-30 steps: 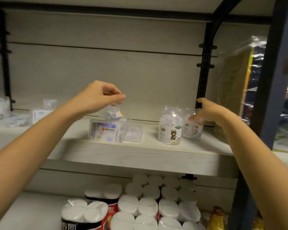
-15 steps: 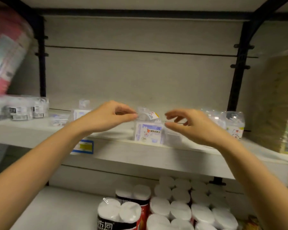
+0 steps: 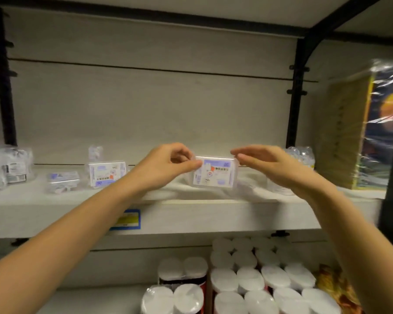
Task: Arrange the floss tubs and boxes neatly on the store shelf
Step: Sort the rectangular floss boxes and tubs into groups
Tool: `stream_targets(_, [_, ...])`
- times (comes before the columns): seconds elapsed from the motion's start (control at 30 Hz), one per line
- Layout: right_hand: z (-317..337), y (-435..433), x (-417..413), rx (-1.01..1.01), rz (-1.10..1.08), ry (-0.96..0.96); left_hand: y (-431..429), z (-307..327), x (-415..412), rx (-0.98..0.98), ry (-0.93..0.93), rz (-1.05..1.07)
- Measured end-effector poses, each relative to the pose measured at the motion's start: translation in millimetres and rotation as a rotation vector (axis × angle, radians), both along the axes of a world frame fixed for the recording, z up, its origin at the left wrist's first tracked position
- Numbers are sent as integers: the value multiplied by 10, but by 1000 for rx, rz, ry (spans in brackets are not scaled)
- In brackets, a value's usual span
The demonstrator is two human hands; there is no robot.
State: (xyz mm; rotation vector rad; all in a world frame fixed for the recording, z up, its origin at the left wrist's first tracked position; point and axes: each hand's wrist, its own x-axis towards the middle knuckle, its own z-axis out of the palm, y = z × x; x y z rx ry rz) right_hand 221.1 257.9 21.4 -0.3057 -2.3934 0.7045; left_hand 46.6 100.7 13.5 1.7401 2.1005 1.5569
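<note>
A clear floss box with a purple and white label (image 3: 214, 172) stands upright on the pale store shelf (image 3: 191, 214), at its middle. My left hand (image 3: 168, 163) pinches its upper left corner. My right hand (image 3: 268, 165) hovers at its upper right corner with fingers apart, at most brushing it. Left of my hands another floss box (image 3: 107, 173) stands upright, and one more (image 3: 63, 181) lies flat beyond it. Clear floss tubs (image 3: 302, 155) stand behind my right hand, partly hidden.
Wrapped white packs (image 3: 7, 168) sit at the shelf's far left. A large wrapped yellow and dark package (image 3: 361, 134) fills the right end. Black uprights (image 3: 297, 91) frame the bay. A price tag (image 3: 128, 219) is on the shelf edge. Paper rolls (image 3: 247, 282) crowd the lower shelf.
My right hand has come in from the tubs at the right to the middle box's top right corner. My left hand now pinches that box's top left corner. The view shifted left.
</note>
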Motion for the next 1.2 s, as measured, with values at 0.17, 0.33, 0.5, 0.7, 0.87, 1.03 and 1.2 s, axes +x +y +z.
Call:
stream_targets(0.17, [139,154,57,128,-86,-211,-262,189,-193,85,-185,46])
stream_targets(0.33, [-25,159,-211,264,-353,-406,-425,132,-226,18,-190,128])
stream_targets(0.5, [-90,105,-462,345,-546,-546,-435,75,-204,7,-192,167])
stream_targets(0.7, [-5,62,-500,444,-539,-598,-448,27,-192,12,-205,190])
stream_targets(0.87, [131,83,-398,378,-470,-421,-410,-26,-136,-15,-197,199])
stream_targets(1.03, [275,187,-117,-147,-125,-373,-429,-40,-141,7,-212,205])
stream_targets(1.2, [224,264,-36,-309,4,-428,-472,-54,-159,12,-230,204])
